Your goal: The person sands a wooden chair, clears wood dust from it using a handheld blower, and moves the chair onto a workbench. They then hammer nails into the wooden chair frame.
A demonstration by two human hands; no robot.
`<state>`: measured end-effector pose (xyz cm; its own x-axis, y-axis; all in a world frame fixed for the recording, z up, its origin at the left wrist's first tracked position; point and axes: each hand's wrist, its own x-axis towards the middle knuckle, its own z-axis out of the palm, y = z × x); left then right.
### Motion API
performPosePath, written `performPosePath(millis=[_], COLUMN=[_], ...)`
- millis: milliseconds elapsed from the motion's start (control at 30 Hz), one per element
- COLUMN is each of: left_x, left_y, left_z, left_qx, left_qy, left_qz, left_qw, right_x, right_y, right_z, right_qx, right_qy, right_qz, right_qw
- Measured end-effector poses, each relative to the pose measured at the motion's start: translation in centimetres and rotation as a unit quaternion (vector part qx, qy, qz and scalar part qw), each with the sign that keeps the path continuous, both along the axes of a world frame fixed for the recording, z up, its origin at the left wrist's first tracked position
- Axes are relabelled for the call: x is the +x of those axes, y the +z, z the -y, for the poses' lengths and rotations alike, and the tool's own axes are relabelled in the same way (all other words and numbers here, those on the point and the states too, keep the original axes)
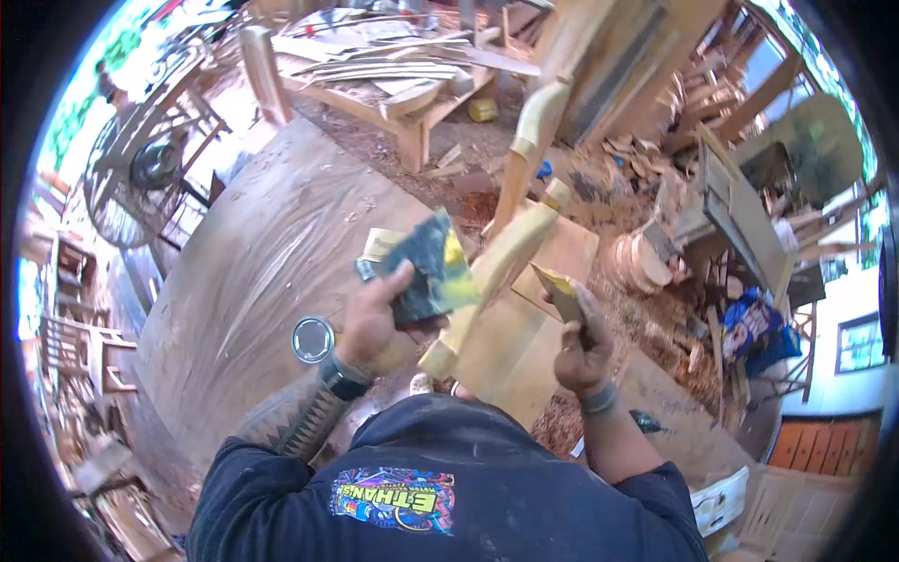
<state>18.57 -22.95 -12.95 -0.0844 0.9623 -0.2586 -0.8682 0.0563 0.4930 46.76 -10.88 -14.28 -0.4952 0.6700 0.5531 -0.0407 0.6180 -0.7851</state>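
Observation:
My left hand (375, 318) is closed on a dark, flat sheet (426, 272) with a yellow patch at its right side; it is slightly blurred and I cannot tell its material. My right hand (584, 348) grips a small, stiff yellow-brown piece (559, 292) that narrows to a point; its lower part is hidden by the fingers. Between the hands runs a curved, pale wooden rail (510, 245), beside a flat wooden panel (510, 351). Left of my left wrist stands a round tin (313, 339) with a silvery top. Behind the dark sheet a pale container (382, 244) partly shows.
A broad wooden board (253, 234) spreads out on the left, with a black fan (140, 173) beyond it. Thin wood strips lie on a low bench (375, 98) at the back. Offcuts, round wood blocks (641, 260) and shavings cover the ground at the right, near a blue bag (754, 328).

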Motion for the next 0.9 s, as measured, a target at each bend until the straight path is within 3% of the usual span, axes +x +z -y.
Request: performPosePath(millis=[100, 267, 367, 500, 567, 600, 633, 700, 800, 833, 867, 900], left_x=[1.5, 1.2, 0.8, 0.7, -0.2, -0.6, -0.8, -0.9, -2.2, -2.4, -1.7, -1.4], left_y=[0.2, 3.2, 4.0, 5.2, 4.8, 4.5, 5.3, 6.2, 4.4, 3.5, 4.0, 3.5], left_z=[2.3, 4.6, 5.8, 6.9, 7.2, 7.3, 7.8, 8.2, 9.4, 9.7, 9.8, 9.6], left_qx=[-0.016, 0.026, 0.026, 0.034, 0.028, 0.026, -0.005, -0.016, 0.080, 0.129, 0.165, 0.184], left_qy=[0.034, 0.090, 0.120, 0.179, 0.212, 0.218, 0.201, 0.243, 0.250, 0.243, 0.261, 0.210], left_qz=[0.097, 0.075, 0.051, 0.003, -0.077, -0.116, -0.072, -0.113, -0.133, -0.124, -0.169, -0.241], left_qw=[0.995, 0.993, 0.991, 0.983, 0.974, 0.969, 0.977, 0.963, 0.956, 0.953, 0.936, 0.930], right_x=[-7.2, -13.2, -13.3, -14.4, -14.4, -14.7, -15.0, -14.4, -13.7, -13.6, -13.6, -13.6], right_y=[2.4, 2.7, 2.0, 5.1, 7.9, 8.8, 8.4, 8.3, 6.6, 5.7, 4.7, 3.9], right_z=[1.7, 5.9, 6.2, 6.7, 5.9, 6.2, 6.3, 6.4, 4.3, 2.8, 0.6, -1.7], right_qx=[0.091, -0.026, 0.001, 0.115, 0.172, 0.226, 0.226, 0.129, 0.102, 0.100, 0.103, 0.107], right_qy=[0.122, 0.195, 0.209, 0.179, 0.166, 0.152, 0.147, 0.145, 0.163, 0.134, 0.110, 0.091], right_qz=[-0.099, -0.220, -0.157, -0.031, 0.122, 0.143, 0.155, 0.215, 0.328, 0.279, 0.231, 0.180], right_qw=[0.983, 0.956, 0.965, 0.977, 0.963, 0.951, 0.950, 0.957, 0.925, 0.945, 0.961, 0.974])
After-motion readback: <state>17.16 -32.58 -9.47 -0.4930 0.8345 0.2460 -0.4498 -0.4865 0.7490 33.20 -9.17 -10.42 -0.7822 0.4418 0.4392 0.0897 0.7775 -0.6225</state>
